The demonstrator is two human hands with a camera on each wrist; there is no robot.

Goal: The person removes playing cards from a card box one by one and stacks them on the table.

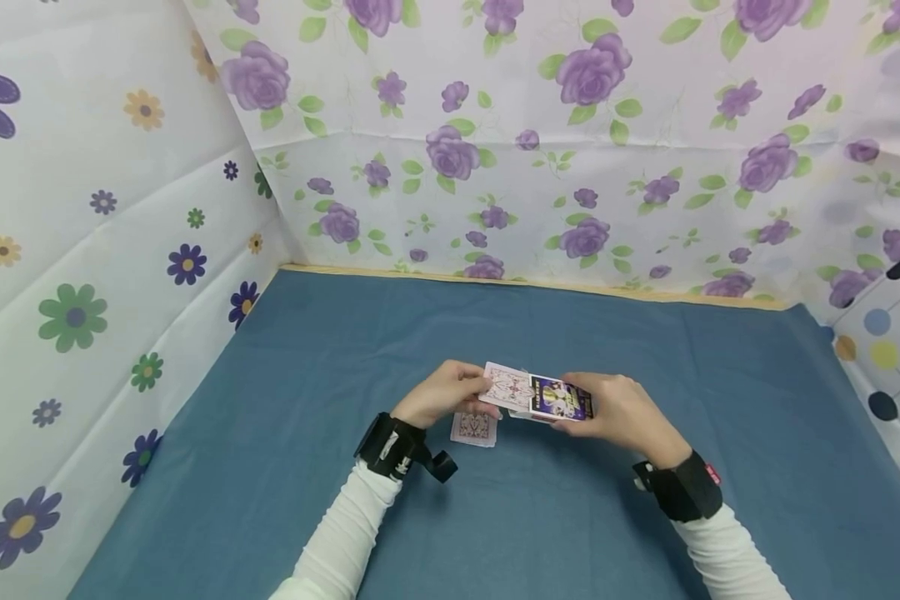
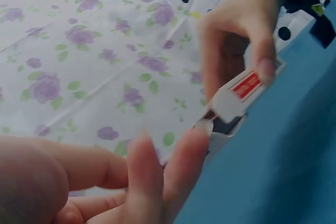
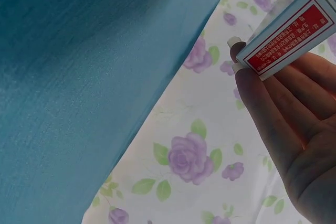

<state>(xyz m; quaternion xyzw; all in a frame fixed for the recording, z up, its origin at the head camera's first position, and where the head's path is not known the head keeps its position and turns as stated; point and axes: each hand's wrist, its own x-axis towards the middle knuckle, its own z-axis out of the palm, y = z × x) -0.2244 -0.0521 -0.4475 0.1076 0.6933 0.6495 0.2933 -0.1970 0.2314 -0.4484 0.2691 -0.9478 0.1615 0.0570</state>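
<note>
Over the middle of the table, my right hand (image 1: 621, 410) grips a playing-card box (image 1: 561, 398), printed dark purple and yellow on its face. A red label marks the white side of the box (image 3: 287, 38) in the right wrist view. My left hand (image 1: 441, 395) pinches playing cards (image 1: 508, 387) with red-patterned backs, which lie at the box's open left end and partly overlap it. How far they reach inside is hidden. Below the left fingers, more playing cards (image 1: 474, 428) lie face down on the cloth. The left wrist view shows the box's open end (image 2: 227, 125) close to the left fingertips.
A blue cloth (image 1: 307, 500) covers the table. Behind it hangs a white sheet (image 1: 495, 108) with purple roses, and a flowered sheet (image 1: 105, 275) stands along the left. On the right edge is a dotted sheet (image 1: 888, 358). Both wrists wear black straps.
</note>
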